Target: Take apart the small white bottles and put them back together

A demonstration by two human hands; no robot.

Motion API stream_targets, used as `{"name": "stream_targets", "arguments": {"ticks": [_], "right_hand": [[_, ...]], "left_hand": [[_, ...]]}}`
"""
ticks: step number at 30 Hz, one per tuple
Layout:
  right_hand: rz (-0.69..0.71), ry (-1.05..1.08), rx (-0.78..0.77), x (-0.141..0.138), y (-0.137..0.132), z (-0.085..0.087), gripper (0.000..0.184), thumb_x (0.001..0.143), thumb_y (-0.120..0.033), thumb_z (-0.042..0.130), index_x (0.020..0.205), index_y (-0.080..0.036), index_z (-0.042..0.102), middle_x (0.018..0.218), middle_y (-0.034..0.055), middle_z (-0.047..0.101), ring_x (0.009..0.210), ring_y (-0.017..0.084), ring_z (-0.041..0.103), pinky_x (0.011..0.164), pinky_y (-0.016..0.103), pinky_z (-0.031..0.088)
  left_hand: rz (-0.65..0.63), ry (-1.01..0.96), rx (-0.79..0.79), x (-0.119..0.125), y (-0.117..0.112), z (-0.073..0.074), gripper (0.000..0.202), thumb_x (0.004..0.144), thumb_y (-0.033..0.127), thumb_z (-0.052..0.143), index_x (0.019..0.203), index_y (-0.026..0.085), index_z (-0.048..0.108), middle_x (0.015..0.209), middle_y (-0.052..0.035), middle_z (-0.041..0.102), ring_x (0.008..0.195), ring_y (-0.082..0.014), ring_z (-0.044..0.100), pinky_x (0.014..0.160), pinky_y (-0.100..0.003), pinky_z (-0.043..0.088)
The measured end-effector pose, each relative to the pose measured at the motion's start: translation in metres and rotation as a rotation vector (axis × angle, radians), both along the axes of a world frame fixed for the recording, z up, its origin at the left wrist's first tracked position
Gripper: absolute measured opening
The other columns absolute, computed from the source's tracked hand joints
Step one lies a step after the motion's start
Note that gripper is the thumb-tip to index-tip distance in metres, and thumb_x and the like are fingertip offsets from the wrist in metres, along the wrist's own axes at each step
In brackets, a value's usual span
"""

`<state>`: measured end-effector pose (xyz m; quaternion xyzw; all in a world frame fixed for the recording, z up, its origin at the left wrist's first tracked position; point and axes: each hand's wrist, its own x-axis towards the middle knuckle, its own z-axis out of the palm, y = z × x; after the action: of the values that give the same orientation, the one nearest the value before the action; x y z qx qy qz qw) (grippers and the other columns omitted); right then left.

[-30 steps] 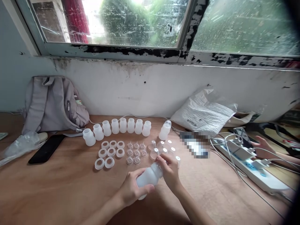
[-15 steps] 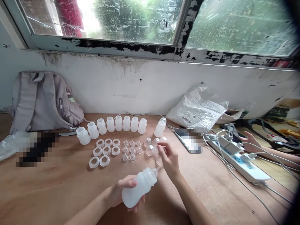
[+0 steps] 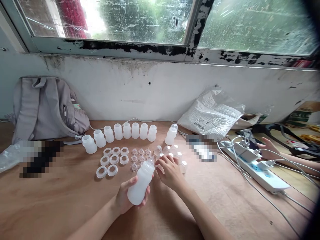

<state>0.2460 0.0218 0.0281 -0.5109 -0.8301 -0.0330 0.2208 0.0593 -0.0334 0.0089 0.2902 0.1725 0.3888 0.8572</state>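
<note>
My left hand point(image 3: 125, 198) grips a white plastic bottle point(image 3: 140, 182) by its base, tilted with its top pointing up and away. My right hand point(image 3: 170, 171) is beside the bottle's top, fingers curled on a clear dome cap point(image 3: 160, 167). Just beyond lie more clear caps point(image 3: 175, 153). A row of small white bottles point(image 3: 120, 132) stands at the back, with white screw rings point(image 3: 112, 160) and clear teats point(image 3: 141, 156) laid out in front of it. One capped bottle point(image 3: 171, 134) stands apart on the right.
A grey backpack point(image 3: 47, 108) leans on the wall at left, a plastic bag point(image 3: 212, 115) at right. A white power strip point(image 3: 252, 165) with plugs and cables lies at right, where another person's hand point(image 3: 268, 148) rests. The wooden table point(image 3: 62, 200) spreads around.
My left hand has raised the bottle more upright. My right hand reached to the clear caps, took one and came back beside the bottle's top.
</note>
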Motion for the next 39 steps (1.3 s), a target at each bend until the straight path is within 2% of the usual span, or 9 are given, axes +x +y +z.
{"name": "stream_targets", "arguments": {"ticks": [6,11,13,17,19,22,26,33,39], "right_hand": [[-0.041,0.026,0.003,0.001,0.001,0.003,0.008,0.072,-0.018,0.052,0.077,-0.023,0.056,0.085,0.0025,0.057,0.086,0.021,0.046,0.075,0.036,0.028],[0.040,0.480,-0.031,-0.003,-0.008,0.019,0.013,0.081,-0.026,0.043,0.081,-0.020,0.055,0.078,0.0027,0.059,0.075,0.017,0.051,0.069,0.029,0.034],[0.069,0.618,-0.112,-0.006,-0.014,0.023,0.016,0.082,-0.030,0.042,0.084,-0.020,0.055,0.070,0.0014,0.056,0.065,0.015,0.050,0.059,0.026,0.035],[0.080,0.672,-0.289,-0.016,-0.024,0.021,0.018,0.076,-0.037,0.051,0.079,-0.019,0.053,0.052,-0.0045,0.043,0.047,0.011,0.040,0.047,0.023,0.029],[0.060,0.714,-0.346,-0.022,-0.027,0.018,0.021,0.073,-0.039,0.055,0.070,-0.019,0.050,0.051,-0.0050,0.042,0.047,0.009,0.038,0.047,0.022,0.028],[0.029,0.831,-0.434,-0.029,-0.028,0.015,0.027,0.074,-0.040,0.054,0.062,-0.018,0.044,0.055,-0.0038,0.043,0.052,0.009,0.039,0.048,0.021,0.029],[0.034,0.954,-0.492,-0.034,-0.029,0.010,0.032,0.074,-0.040,0.053,0.057,-0.018,0.037,0.053,-0.0048,0.037,0.051,0.009,0.035,0.047,0.021,0.027],[0.076,1.109,-0.491,-0.036,-0.031,0.008,0.034,0.072,-0.040,0.053,0.054,-0.018,0.034,0.050,-0.0056,0.030,0.048,0.008,0.029,0.044,0.021,0.024],[0.125,1.134,-0.526,-0.034,-0.033,0.011,0.034,0.073,-0.039,0.053,0.054,-0.018,0.034,0.050,-0.0057,0.030,0.047,0.007,0.030,0.042,0.021,0.024]], "left_hand": [[0.034,0.021,0.015,0.000,0.000,0.004,0.049,0.079,0.043,0.037,0.118,0.013,0.042,0.078,-0.0072,0.054,0.051,-0.0130,0.054,0.035,-0.019,0.033],[0.072,0.196,0.089,0.005,-0.001,0.008,0.047,0.078,0.044,0.040,0.111,0.012,0.045,0.078,-0.0077,0.054,0.051,-0.0137,0.054,0.036,-0.019,0.032],[0.110,0.337,0.173,0.008,-0.003,0.012,0.045,0.076,0.043,0.046,0.107,0.011,0.047,0.076,-0.0068,0.054,0.051,-0.0134,0.053,0.038,-0.020,0.034],[0.250,0.663,0.478,0.013,-0.010,0.028,0.043,0.072,0.037,0.056,0.107,0.012,0.050,0.080,-0.0067,0.057,0.064,-0.0161,0.053,0.056,-0.024,0.041],[0.300,0.799,0.609,0.014,-0.014,0.036,0.044,0.073,0.034,0.055,0.112,0.015,0.047,0.092,-0.0087,0.059,0.074,-0.0193,0.054,0.065,-0.027,0.042],[0.351,0.891,0.682,0.015,-0.019,0.039,0.044,0.074,0.031,0.055,0.115,0.019,0.046,0.101,-0.0087,0.058,0.081,-0.0216,0.054,0.071,-0.028,0.041],[0.332,0.880,0.633,0.016,-0.018,0.034,0.041,0.071,0.031,0.056,0.109,0.016,0.050,0.083,-0.0063,0.061,0.069,-0.0190,0.053,0.063,-0.026,0.040],[0.223,0.655,0.516,0.016,-0.012,0.034,0.035,0.070,0.037,0.057,0.092,0.010,0.058,0.067,-0.0033,0.055,0.055,-0.0130,0.048,0.051,-0.023,0.037],[0.052,0.439,0.188,0.013,-0.011,0.019,0.039,0.068,0.041,0.057,0.088,0.008,0.057,0.062,-0.0040,0.055,0.042,-0.0101,0.049,0.033,-0.018,0.032]]}}
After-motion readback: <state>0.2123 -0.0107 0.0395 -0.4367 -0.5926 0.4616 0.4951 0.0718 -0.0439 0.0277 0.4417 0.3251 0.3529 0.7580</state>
